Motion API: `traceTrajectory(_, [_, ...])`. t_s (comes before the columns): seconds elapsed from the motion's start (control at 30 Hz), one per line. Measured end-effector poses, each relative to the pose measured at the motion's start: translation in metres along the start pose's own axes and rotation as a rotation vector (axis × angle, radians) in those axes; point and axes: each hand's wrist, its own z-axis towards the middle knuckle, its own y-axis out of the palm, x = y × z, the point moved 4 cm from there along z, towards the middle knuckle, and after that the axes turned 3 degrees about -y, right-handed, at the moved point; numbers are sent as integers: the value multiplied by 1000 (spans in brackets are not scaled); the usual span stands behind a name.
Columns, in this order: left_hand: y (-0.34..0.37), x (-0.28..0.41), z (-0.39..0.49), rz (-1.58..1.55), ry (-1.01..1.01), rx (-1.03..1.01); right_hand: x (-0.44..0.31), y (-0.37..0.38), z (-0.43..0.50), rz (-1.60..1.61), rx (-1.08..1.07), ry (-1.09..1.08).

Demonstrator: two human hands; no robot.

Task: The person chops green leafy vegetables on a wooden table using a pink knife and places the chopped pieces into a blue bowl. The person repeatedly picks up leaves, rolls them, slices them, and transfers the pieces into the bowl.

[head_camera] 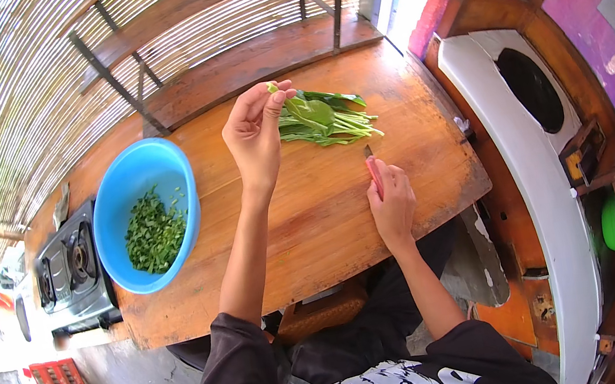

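Observation:
Raised over the wooden table (311,215), my left hand (259,130) pinches a piece of leafy green vegetable (272,87) between thumb and fingers; a broad leaf hangs just beyond the fingertips. My right hand (393,197) is closed around the red handle of a knife (374,173), whose short dark blade points away from me. Beyond the hands lies a bunch of leafy greens (341,121), its pale stems towards the right. Chopped greens (155,232) lie in a large blue plastic basin (186,168) left of my left hand.
A black gas stove (68,269) stands left of the basin, close to it. A wooden shelf with metal uprights (241,70) borders the table's far side. The table's right corner (482,184) has worn edges, and a white surface with a dark oval opening (531,90) stands beyond it.

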Motion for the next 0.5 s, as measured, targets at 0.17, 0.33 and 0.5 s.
traceTrajectory(0.17, [-36,43,-22,-144,-46,26,3,3,-1,144,-14,11])
traceTrajectory(0.33, [-73,75,-62,-178,-167,98,1,0,0,162,-47,-78])
traceTrajectory(0.5, [-91,94,-107,138,-102,39,-7,-7,-3,195,-17,-187])
